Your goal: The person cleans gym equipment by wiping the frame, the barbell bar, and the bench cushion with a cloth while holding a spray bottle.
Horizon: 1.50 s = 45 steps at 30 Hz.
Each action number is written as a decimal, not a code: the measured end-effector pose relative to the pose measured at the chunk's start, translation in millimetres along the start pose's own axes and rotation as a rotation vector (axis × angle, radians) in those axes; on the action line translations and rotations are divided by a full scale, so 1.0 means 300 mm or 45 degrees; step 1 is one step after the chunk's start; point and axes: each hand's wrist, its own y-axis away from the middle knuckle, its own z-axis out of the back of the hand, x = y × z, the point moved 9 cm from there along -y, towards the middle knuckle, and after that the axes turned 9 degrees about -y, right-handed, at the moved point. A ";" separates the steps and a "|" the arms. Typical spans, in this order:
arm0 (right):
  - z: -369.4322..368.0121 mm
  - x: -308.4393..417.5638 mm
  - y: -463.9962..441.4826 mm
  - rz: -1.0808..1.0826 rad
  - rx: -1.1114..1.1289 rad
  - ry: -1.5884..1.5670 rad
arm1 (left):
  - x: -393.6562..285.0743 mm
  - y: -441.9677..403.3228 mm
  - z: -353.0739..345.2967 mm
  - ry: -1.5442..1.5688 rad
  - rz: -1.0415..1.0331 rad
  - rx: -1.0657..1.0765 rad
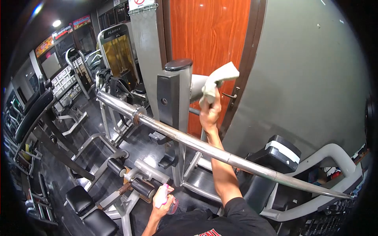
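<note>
- The right hand (210, 112) reaches well forward at the end of an outstretched forearm (225, 177), its fingers pinching a pale cloth (226, 74) that is bunched at the grip; the loose end flops toward the upper right of the view.
- The cloth is beside a light gray tube (198, 83) that juts from the side of a gray upright post (184, 110); whether the two touch cannot be told.
- The left hand (162, 208) is low and close to the person's black shirt (193, 226), its fingers curled around a pink-and-white bottle (161, 197); its exact finger placement is too small to tell.
- A long metal bar (189, 142) slants across the view from upper left to lower right, crossing in front of the right forearm.
- The post carries a black cap (179, 64) on top and a black plate (167, 100) on its near face.
- Behind the right hand is a reddish wooden door (208, 27), its handle (229, 95) just right of the hand in the view, with a gray wall (307, 78) beyond.
- Black rollers (142, 188) on a metal frame are near the left hand, with black seat pads (80, 198) farther left.
- A black pad with a white band (282, 151) is right of the forearm.
- Other gym machines (116, 47) stand on the dark floor (147, 157) at the upper left.
</note>
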 end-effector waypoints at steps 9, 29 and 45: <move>-0.121 -0.093 0.239 0.323 0.500 0.303 | 0.029 -0.003 0.021 -0.005 0.056 -0.064; 0.081 -0.148 0.109 -0.254 -0.091 -0.399 | -0.003 -0.041 -0.118 -0.182 -0.132 0.211; 0.064 -0.328 0.782 -0.482 0.206 0.347 | -0.019 -0.065 -0.116 -0.176 -0.119 0.167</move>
